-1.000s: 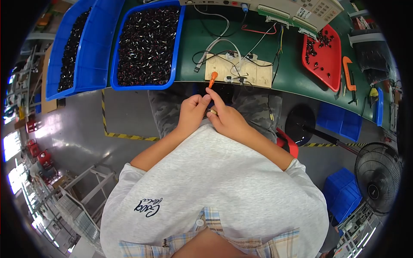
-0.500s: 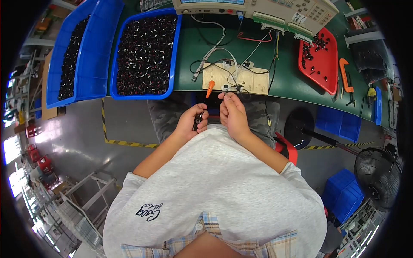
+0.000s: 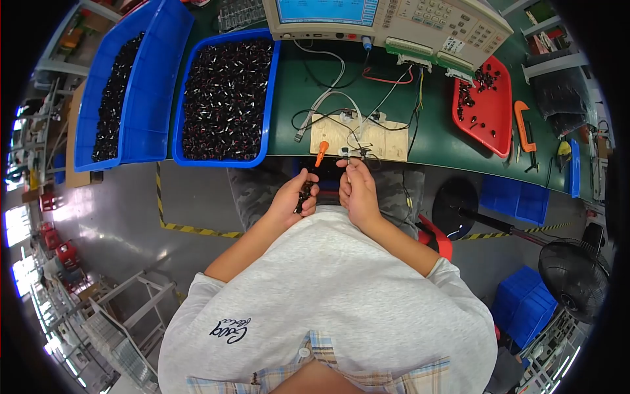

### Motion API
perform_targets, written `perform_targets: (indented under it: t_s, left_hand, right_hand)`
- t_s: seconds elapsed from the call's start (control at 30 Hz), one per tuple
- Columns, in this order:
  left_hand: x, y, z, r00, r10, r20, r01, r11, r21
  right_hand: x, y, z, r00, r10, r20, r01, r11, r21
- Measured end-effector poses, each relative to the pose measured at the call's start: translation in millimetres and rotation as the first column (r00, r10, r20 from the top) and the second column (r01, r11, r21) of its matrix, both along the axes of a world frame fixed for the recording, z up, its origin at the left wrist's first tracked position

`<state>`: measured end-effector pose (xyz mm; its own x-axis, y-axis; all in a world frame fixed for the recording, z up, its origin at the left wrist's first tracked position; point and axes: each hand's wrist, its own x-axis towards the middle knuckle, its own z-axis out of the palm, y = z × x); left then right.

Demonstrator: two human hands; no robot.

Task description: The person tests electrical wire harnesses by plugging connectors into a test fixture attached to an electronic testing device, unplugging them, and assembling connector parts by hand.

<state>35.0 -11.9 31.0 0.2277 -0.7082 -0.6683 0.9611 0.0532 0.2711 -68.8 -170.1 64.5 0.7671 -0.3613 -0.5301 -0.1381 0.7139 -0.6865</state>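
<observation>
Several small black parts (image 3: 304, 196) lie in my left hand (image 3: 292, 198), its fingers curled round them below the table's front edge. My right hand (image 3: 358, 192) pinches a small part, mostly hidden by the fingers, against a connector (image 3: 345, 152) at the front of the wooden board (image 3: 392, 142). Black and white wires (image 3: 354, 121) run over that board. An orange clamp handle (image 3: 321, 153) sticks out over the table edge, between and above my hands.
A blue tray (image 3: 270, 98) and a tilted blue bin (image 3: 149, 85) hold black parts at the left. The test instrument (image 3: 420, 25) stands at the back. Right of it are a red tray (image 3: 493, 121) and an orange tool (image 3: 523, 125). A fan (image 3: 572, 279) stands lower right.
My hands have parted. The left has turned, showing the black parts in it, and the right has moved to the connector on the board. More of the instrument's screen shows.
</observation>
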Motion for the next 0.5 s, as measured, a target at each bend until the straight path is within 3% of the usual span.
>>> perform_targets:
  t_s: [0.2,0.4,0.5]
  left_hand:
    - [2.1,1.1,-5.4,1.000,-0.008,0.002,0.008,1.000,-0.005]
    - [0.5,-1.4,3.0,0.998,-0.018,0.066,0.016,0.999,0.035]
    - [-3.2,0.1,-2.2,0.999,0.011,0.048,-0.012,1.000,0.015]
  right_hand:
    - [1.8,1.2,-1.4,1.000,0.019,0.005,-0.019,1.000,-0.009]
    - [5.0,-0.3,1.5,1.000,-0.002,0.003,0.002,0.991,0.133]
    - [7.5,-4.0,11.1,1.000,-0.006,-0.018,0.011,0.959,0.284]
